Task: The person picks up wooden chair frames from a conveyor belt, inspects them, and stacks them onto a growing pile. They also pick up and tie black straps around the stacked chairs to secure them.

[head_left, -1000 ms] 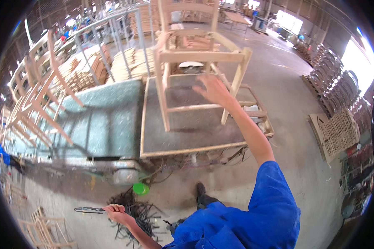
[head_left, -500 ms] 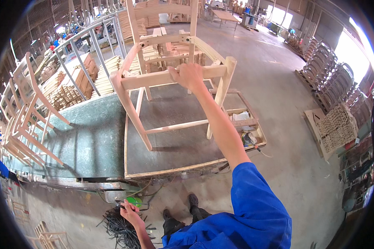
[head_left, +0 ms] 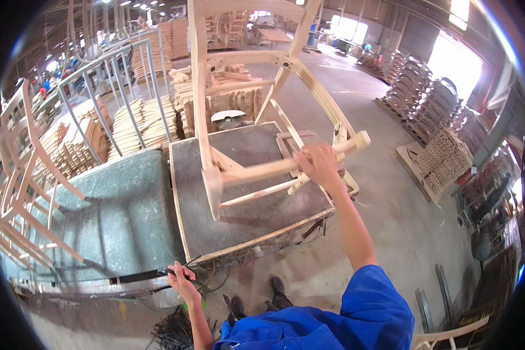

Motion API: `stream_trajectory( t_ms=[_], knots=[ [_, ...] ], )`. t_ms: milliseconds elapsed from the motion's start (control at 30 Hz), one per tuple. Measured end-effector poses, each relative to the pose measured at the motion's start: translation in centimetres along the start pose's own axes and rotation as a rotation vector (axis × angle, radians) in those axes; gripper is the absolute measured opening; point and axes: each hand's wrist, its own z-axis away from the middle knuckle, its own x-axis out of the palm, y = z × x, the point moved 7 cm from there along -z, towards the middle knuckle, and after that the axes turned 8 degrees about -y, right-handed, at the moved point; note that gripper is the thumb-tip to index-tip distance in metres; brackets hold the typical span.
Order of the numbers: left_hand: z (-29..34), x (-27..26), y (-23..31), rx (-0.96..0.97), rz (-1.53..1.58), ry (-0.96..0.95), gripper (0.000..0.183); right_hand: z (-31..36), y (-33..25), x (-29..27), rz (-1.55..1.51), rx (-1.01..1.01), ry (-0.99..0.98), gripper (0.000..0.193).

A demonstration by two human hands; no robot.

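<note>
Fingers (head_left: 181, 272) of the left hand (head_left: 183, 281) are curled around a slender dark object (head_left: 170, 272), nearer than the wooden chair frame (head_left: 321, 96). The right hand (head_left: 318, 164) grasps this frame's front rail (head_left: 262, 171). The frame is tilted above the counter (head_left: 251, 230), with stacked timber (head_left: 248, 104) behind it.

Short-sleeved blue shirt (head_left: 309, 328), dark shoes (head_left: 277, 286)

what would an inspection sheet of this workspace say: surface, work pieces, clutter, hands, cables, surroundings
Surface: dark board beside a green surface.
Work pieces: wooden chair frame, tilted over the board; leg contact unclear.
Clutter: dark strips heaped on the floor.
Hands: right hand grips the frame's front rail; left hand holds a dark thin item.
Cables: dark cable-like lines under the board's edge.
Surroundings: more chairs, metal railing, stacked wood pieces.
</note>
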Motion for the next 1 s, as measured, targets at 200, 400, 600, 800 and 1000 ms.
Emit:
stream_trajectory(
  t_ms=[200, 400, 600, 800, 1000],
  knots=[
    [-4.9, -3.0, 0.9, -0.067, 0.089, 0.002, 0.030, 5.5, -0.7, -1.6, -0.263, 0.394, -0.308, 0.026],
    [-6.7, 0.6, -0.4, -0.188, 0.189, -0.096, 0.029, 2.8, -2.2, -15.3, 0.025, 0.273, 0.216, 0.031],
    [-6.5, 6.9, -1.2, -0.181, 0.202, -0.287, 0.025, -3.4, -10.6, -35.4, 0.581, -0.217, 0.974, 0.027],
    [-4.1, 13.4, -3.5, -0.279, 0.324, -0.459, 0.023, -0.7, -16.1, -41.2, 0.844, -0.349, 0.835, 0.027],
    [4.5, 22.4, -9.0, -0.512, 0.135, -0.945, 0.037, 11.8, -18.7, -44.9, 1.176, -0.365, 0.809, 0.029]
  ],
)
